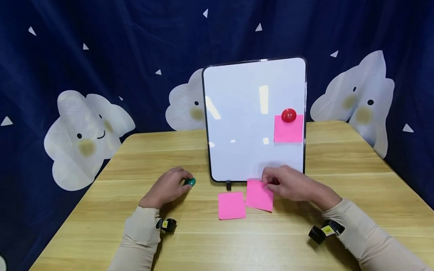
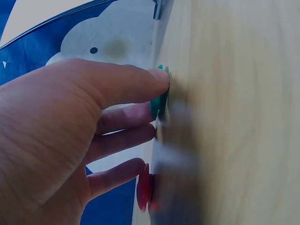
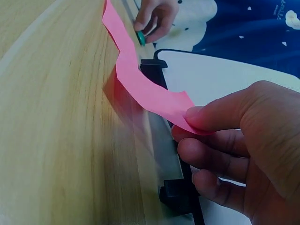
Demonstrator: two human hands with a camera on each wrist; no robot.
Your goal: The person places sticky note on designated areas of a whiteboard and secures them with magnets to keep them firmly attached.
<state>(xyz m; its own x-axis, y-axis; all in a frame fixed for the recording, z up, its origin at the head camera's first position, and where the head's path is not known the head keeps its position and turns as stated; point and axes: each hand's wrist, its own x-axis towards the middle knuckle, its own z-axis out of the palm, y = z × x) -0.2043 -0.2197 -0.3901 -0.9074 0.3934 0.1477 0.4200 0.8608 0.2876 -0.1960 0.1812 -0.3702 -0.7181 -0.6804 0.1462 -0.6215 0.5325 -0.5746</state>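
Between thumb and fingertips, my left hand point(image 1: 167, 189) pinches a round green magnet point(image 1: 191, 182) low over the table, left of the whiteboard point(image 1: 242, 124). Close to that hand's little finger, the left wrist view has a red magnet point(image 2: 143, 190), which the hand hides in the head view. My right hand point(image 1: 288, 184) pinches the edge of a pink sticky note point(image 1: 258, 197) in front of the board's lower edge; the right wrist view has this note point(image 3: 145, 91) bent. Another pink sticky note point(image 1: 232, 206) lies flat on the table to its left.
On the board's right side, a red magnet point(image 1: 289, 115) sits at the top of a pink sticky note point(image 1: 287, 132). Black feet point(image 3: 176, 197) hold the board upright on the wooden table point(image 1: 210, 244). Behind hangs a dark blue curtain point(image 1: 135, 37) with cloud prints.
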